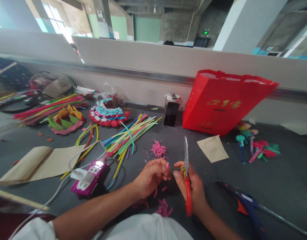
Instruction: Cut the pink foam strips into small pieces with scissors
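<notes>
My left hand (153, 175) pinches a small pink piece (167, 165) between thumb and fingertips. Close to its right, my right hand (192, 186) holds red-handled scissors (188, 195), blades pointing up and away. A small yellow loop (182, 168) shows by the fingers of that hand; what it belongs to is unclear. Beyond the hands lies a heap of pink bits (158, 148) on the dark table (275, 176). More pink strips (163, 208) are scattered below my hands, near the table's front edge.
Bundled colourful pipe cleaners (133, 133) and a purple power strip (89, 178) lie left. A phone (171, 114), red bag (218, 103) and brown paper (212, 148) are behind. At right are a glue gun (243, 200) and small flowers (264, 150). An open notebook (40, 163) is far left.
</notes>
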Demonstrator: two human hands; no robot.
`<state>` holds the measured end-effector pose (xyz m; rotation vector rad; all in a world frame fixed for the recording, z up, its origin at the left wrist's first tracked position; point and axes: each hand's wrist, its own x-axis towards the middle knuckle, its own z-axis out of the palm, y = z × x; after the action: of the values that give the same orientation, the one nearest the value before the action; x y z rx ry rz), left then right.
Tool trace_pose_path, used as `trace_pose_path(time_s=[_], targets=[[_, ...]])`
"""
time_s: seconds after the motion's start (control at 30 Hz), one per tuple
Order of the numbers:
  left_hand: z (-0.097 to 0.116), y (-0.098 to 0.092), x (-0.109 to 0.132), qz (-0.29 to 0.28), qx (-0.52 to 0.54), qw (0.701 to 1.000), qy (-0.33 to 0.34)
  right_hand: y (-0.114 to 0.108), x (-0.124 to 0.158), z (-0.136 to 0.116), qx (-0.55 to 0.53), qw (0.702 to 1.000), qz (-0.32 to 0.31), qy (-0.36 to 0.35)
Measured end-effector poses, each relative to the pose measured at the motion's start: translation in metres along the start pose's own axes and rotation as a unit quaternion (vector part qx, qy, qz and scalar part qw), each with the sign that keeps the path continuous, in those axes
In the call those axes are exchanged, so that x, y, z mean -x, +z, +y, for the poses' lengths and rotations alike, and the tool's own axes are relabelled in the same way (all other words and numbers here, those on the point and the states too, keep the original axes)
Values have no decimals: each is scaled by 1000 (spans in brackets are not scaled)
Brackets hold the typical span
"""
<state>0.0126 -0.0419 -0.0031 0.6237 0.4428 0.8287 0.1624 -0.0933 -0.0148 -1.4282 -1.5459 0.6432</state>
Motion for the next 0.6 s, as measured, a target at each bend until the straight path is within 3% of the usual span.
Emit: trace_pose_path(time_s=[0.13,0.27,0.33,0.43,0.5,0.6], targets=[[-3,-2,-1,29,-60,998,-10,2,0,-1,-37,999,-34,16],[-8,-3,1,78,-229,970,28,4,1,0,-20,999,-29,7],[-9,-2,2,93,-328,937,70,4,1,1,5,1000,-14,4],[-7,0,5,100,-478,858,161,5,0,4,17,1000,3,9],[-5,1,5,83,-545,806,217,6,0,5,14,1000,9,14],[-3,-1,6,49,-601,752,265,7,-1,6,4,1000,-4,16]])
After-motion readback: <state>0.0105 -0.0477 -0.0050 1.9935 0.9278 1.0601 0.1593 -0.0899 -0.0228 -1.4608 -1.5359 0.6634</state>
